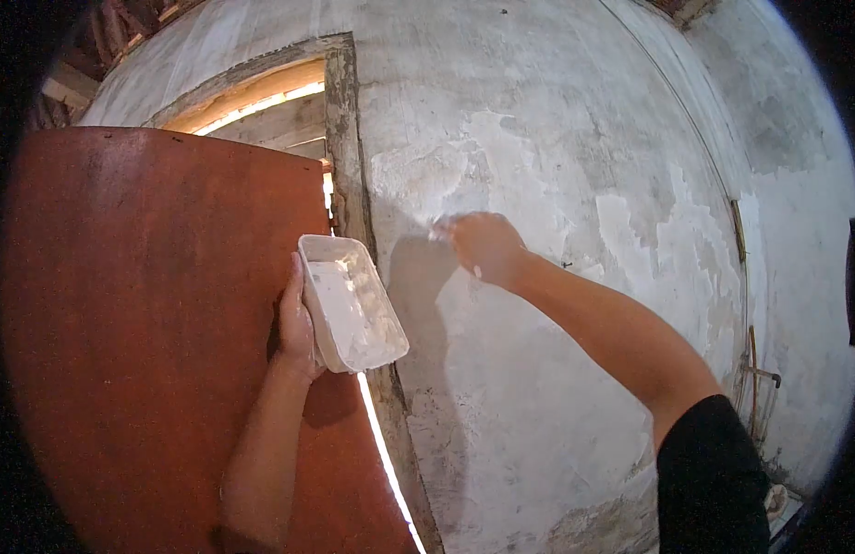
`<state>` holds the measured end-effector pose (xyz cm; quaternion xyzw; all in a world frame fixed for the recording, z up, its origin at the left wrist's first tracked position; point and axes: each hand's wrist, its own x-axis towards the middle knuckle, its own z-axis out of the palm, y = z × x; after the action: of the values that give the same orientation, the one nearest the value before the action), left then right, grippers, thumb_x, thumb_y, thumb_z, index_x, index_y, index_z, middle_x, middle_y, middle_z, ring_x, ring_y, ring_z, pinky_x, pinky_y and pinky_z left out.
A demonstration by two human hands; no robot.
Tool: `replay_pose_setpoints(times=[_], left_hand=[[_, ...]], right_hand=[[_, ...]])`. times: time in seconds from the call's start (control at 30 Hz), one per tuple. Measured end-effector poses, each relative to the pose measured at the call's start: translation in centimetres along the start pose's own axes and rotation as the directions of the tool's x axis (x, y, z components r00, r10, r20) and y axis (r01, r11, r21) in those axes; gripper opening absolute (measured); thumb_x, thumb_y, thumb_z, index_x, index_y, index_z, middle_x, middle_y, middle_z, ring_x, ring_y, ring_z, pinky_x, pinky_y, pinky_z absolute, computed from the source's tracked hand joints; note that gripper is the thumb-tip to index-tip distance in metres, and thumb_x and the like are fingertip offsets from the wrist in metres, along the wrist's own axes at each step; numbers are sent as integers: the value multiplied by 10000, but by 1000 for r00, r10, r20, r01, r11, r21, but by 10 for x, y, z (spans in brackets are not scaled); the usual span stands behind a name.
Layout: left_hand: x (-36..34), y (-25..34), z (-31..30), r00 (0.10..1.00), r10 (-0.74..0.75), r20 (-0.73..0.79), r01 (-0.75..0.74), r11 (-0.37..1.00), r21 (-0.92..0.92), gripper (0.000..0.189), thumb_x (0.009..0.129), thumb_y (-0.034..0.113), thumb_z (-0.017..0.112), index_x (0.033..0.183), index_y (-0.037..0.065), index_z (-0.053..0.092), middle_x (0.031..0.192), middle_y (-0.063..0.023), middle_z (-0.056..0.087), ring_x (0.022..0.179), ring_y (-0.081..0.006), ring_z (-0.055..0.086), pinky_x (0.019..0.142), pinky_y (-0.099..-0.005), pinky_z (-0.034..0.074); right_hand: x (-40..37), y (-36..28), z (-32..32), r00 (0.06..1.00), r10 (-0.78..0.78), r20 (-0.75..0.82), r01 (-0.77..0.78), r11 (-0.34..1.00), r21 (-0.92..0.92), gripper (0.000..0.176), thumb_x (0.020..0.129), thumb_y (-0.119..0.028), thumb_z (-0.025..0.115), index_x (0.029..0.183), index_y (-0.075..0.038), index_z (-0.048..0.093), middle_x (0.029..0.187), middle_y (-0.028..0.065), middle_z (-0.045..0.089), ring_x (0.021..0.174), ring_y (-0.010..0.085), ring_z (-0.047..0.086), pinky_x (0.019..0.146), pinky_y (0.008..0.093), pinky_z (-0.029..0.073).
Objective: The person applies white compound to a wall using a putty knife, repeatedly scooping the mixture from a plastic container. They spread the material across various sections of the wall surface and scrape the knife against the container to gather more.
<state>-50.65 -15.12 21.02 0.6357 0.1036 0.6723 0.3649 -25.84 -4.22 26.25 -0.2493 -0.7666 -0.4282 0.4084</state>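
Observation:
My left hand point(298, 319) grips a white plastic tub point(355, 305) by its left side, tilted so that the inside shows. White paste coats the tub's bottom and walls. My right hand point(487, 247) is raised to the grey wall point(538, 369), its fingers closed on something too small and blurred to make out, with white paste at the fingertips. Fresh white patches point(487, 148) spread over the wall above and around that hand.
A red-brown panel point(169, 323) fills the left side, before a worn wooden frame point(347, 120) with light through its gaps. A pipe with a dark tap point(769, 377) runs down the wall at the right.

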Motion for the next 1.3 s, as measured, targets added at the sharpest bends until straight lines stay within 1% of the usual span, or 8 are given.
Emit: replay_pose_setpoints(times=[0.2,0.47,0.53,0.7,0.87,1.0,1.13,1.3], left_hand=[[-4,-1,-1,999,8,-49,-9,1000,-23,699,946,620,347,1301,34,481,1190,-159,568,1060,-272,584,929,-416,487],[-16,5,-3,992,70,-106,-67,997,29,666,951,598,361,1281,37,500,1173,-147,577,1052,-259,583,919,-399,490],[-14,4,-4,993,52,-108,-53,999,-4,670,952,600,357,1287,37,496,1181,-144,570,1058,-261,578,921,-398,488],[-13,-2,-4,995,54,-87,-57,998,-25,673,953,602,351,1292,38,493,1200,-148,562,1070,-259,573,929,-398,483],[-12,-4,-8,989,77,-125,-80,997,-15,666,955,599,348,1287,41,497,1211,-148,560,1078,-255,573,929,-394,482],[-13,-6,-14,993,85,-85,-89,995,-45,654,956,584,367,1282,33,501,1199,-150,569,1082,-255,574,934,-387,477],[-12,-5,-13,982,97,-164,-98,995,1,637,956,583,372,1243,38,532,1140,-138,595,1030,-245,594,894,-382,500],[-11,-8,-17,988,77,-134,-77,997,3,636,959,569,378,1272,31,509,1190,-145,572,1081,-244,573,922,-372,477]], right_hand=[[-56,-19,103,959,-96,-267,49,983,-179,344,798,-114,627,1136,-46,609,1003,171,652,935,317,655,742,399,555],[-49,-33,27,725,106,680,-120,992,-27,196,753,-143,673,943,-100,660,1043,97,661,954,283,655,688,395,546],[-38,30,56,978,-200,59,205,974,-92,136,714,-154,708,832,-103,663,897,94,686,831,289,682,637,408,538],[8,68,27,938,338,-73,-344,933,-100,175,689,-113,715,859,-87,687,864,131,686,811,317,680,656,419,540],[-41,10,63,916,165,366,-169,985,-20,271,847,-169,556,1090,-109,661,940,138,691,842,280,683,699,421,550],[-90,-54,77,949,-311,53,310,951,11,363,794,-98,637,1148,-99,558,1193,179,588,935,296,666,702,416,561],[-37,-44,22,822,-30,569,2,999,49,164,743,-43,636,907,-47,642,878,157,677,822,324,683,685,411,556],[24,23,28,990,143,9,-142,987,-80,58,716,-62,651,770,-45,666,824,162,683,797,320,688,672,411,553]])
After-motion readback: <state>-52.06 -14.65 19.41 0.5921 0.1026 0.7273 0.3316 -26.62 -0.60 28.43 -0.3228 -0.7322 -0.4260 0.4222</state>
